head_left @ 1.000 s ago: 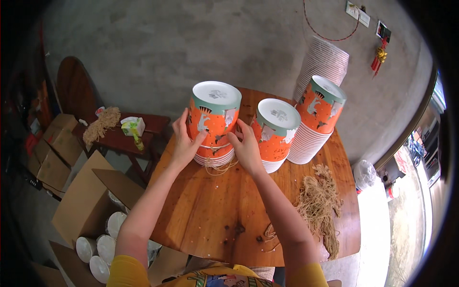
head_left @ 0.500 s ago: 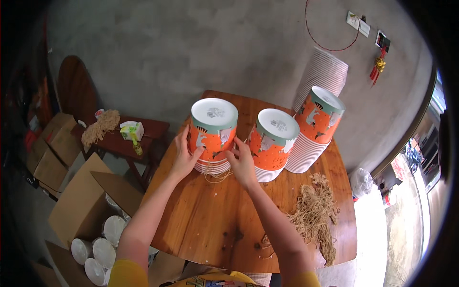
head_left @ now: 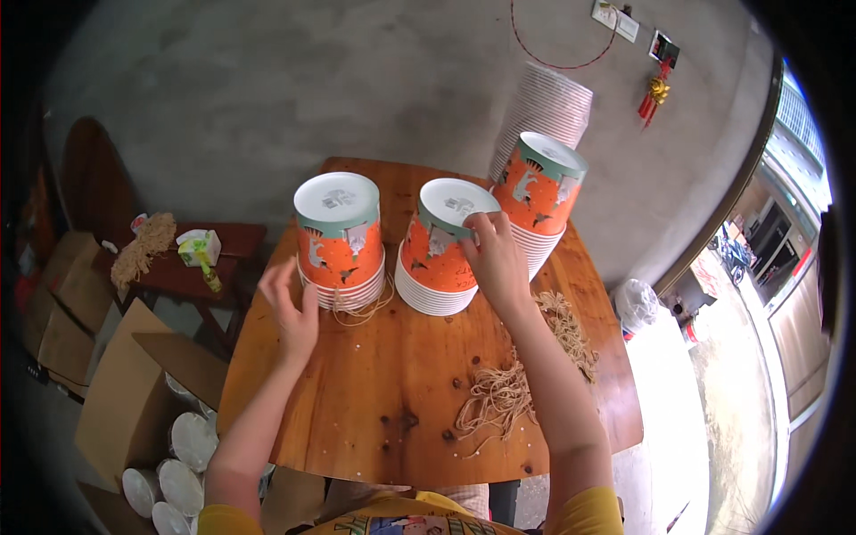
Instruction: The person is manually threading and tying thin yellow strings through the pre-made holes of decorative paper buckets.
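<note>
An upside-down stack of orange paper buckets with green bands and white bottoms stands at the left of the table. My left hand is beside its lower left side, fingers apart and holding nothing. Thin twine lies loosely around that stack's lower rims. In the middle is a second stack of buckets. My right hand grips the upper right edge of its top bucket, with fingers curled and partly overlapping the white bottom. A third, taller bucket stack stands behind at the right.
Loose twine is heaped on the wooden table, right of centre. A wrapped stack of white cups rises at the wall. An open carton with wrapped white stacks sits lower left. A bench holds tissues and more twine.
My right hand has left the left stack and moved to the top of the middle one. My left hand has drawn slightly away from the left stack. The whole view has shifted.
</note>
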Demonstrator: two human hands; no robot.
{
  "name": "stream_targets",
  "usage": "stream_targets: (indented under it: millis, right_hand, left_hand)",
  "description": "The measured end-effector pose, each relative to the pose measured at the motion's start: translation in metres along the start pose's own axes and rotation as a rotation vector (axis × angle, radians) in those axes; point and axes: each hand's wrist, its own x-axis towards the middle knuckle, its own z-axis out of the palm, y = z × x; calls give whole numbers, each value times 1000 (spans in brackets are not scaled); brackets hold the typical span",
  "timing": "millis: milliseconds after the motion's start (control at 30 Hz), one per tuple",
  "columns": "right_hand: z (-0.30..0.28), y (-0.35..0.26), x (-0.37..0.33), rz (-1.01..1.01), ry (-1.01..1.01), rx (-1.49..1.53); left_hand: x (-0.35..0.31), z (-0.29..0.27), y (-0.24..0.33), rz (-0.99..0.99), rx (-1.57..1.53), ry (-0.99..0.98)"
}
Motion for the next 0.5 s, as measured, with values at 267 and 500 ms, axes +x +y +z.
stream_targets:
  millis: [267,500]
  right_hand:
    - [-4,2,14,-56,-48,28]
    - [-24,6,27,-51,-109,76]
  left_hand:
    - [-51,88,51,315,45,-550]
    - [-56,106,53,273,18,-514]
